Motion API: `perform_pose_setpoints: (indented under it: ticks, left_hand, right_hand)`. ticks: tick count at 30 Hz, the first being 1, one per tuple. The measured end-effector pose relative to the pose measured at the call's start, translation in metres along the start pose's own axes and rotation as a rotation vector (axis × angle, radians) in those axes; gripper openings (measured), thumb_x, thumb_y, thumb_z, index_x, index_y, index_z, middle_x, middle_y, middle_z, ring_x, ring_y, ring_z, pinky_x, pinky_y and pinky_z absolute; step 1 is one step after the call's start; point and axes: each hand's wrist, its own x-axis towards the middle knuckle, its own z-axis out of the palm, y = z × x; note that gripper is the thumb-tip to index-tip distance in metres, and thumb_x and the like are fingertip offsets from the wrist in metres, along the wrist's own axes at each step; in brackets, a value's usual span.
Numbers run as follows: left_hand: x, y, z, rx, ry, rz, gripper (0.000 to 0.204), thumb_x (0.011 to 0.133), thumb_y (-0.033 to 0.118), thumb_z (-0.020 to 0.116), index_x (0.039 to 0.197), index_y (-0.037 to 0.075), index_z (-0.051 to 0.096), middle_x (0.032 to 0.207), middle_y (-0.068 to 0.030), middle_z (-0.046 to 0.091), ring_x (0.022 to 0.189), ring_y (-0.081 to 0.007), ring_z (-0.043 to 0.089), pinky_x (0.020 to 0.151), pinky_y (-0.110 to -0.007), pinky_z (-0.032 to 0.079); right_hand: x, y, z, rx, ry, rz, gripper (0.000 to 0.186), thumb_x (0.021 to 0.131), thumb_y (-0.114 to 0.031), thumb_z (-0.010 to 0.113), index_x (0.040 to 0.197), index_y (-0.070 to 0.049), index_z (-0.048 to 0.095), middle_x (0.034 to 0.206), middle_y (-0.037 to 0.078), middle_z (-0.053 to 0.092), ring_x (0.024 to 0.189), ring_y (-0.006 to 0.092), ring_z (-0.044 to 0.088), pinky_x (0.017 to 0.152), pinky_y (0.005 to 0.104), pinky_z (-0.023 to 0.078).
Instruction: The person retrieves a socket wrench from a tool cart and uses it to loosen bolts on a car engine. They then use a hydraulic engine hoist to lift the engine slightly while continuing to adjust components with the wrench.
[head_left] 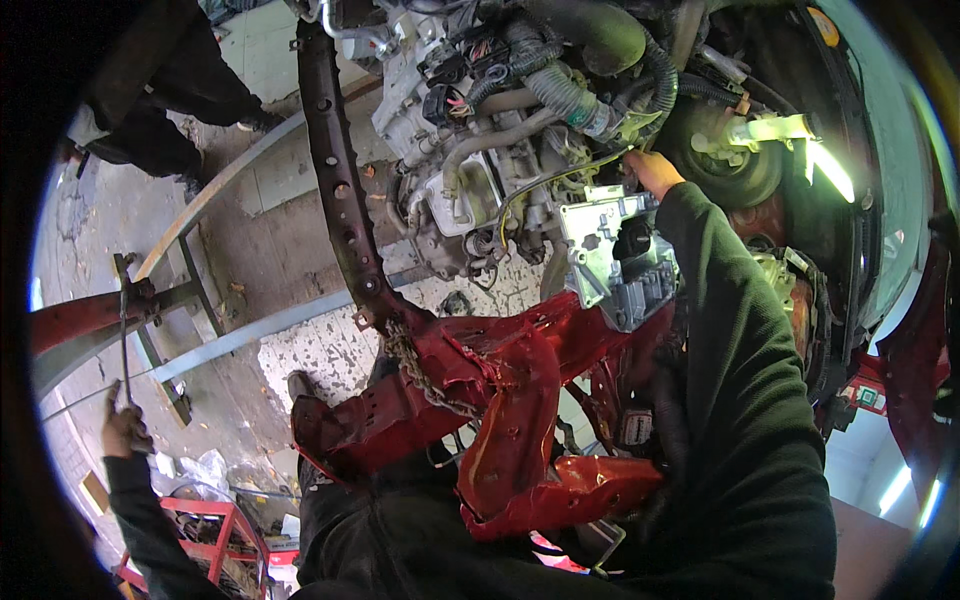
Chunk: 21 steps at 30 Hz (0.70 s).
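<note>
My left hand (127,430) is out at the far left, closed round the lower end of a long thin metal rod (125,335) that stands near a red beam. My right hand (656,174) reaches into the engine bay with its fingers curled down, their tips partly hidden. A thin black hose with a yellow stripe (545,182) runs up to those fingertips; whether they grip it, I cannot tell. Just below this hand sits a silver metal housing (607,245) with a dark round opening. The exposed engine (470,195) lies to its left, with ribbed hoses (570,95) above.
Bent red body metal (515,430) with a rusty chain (412,365) lies before me. A dark perforated crossbar (340,170) runs along the engine's left. A lit work lamp (832,170) is at right. Another person's dark-clad legs (165,100) show upper left; a red cart (215,545) stands lower left.
</note>
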Motion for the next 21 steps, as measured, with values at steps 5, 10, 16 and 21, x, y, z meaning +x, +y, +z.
perform_pose_setpoints:
  ticks: [5,10,16,21]
  left_hand:
    - [-0.022,-0.185,0.091,0.554,0.116,0.445,0.020,0.089,-0.006,0.058,0.102,0.004,0.069,0.090,-0.0098,0.068,0.083,-0.0191,0.065,0.078,-0.037,0.053]
    - [0.002,-0.248,0.131,1.119,0.171,0.180,0.021,0.088,0.000,0.056,0.108,0.006,0.061,0.096,-0.0276,0.069,0.091,-0.0489,0.068,0.081,-0.054,0.053]
    - [0.009,-0.221,0.155,1.167,-0.011,0.059,0.052,0.088,0.011,0.069,0.139,0.011,0.059,0.105,-0.0305,0.070,0.097,-0.0503,0.070,0.093,-0.055,0.057]
    - [-0.013,-0.191,0.140,0.977,-0.012,0.187,0.064,0.084,0.016,0.079,0.145,0.007,0.060,0.135,-0.0289,0.065,0.120,-0.0446,0.067,0.104,-0.051,0.054]
  right_hand:
    - [-0.008,0.007,-0.009,-0.039,-0.025,0.035,0.032,0.101,-0.034,0.048,0.099,-0.008,0.066,0.089,0.021,0.073,0.092,0.0443,0.070,0.079,0.0502,0.052]
    - [-0.008,0.013,-0.007,0.062,0.014,0.100,0.038,0.102,-0.037,0.046,0.098,-0.007,0.068,0.091,0.022,0.075,0.092,0.0443,0.071,0.078,0.0501,0.052]
    - [-0.004,0.018,-0.003,-0.080,0.059,0.015,0.040,0.103,-0.039,0.045,0.098,-0.007,0.069,0.092,0.021,0.076,0.093,0.0442,0.071,0.080,0.0501,0.053]
    - [0.001,0.022,0.001,-0.143,0.019,-0.030,0.038,0.103,-0.037,0.045,0.100,-0.007,0.069,0.095,0.023,0.076,0.092,0.0461,0.072,0.079,0.0522,0.055]
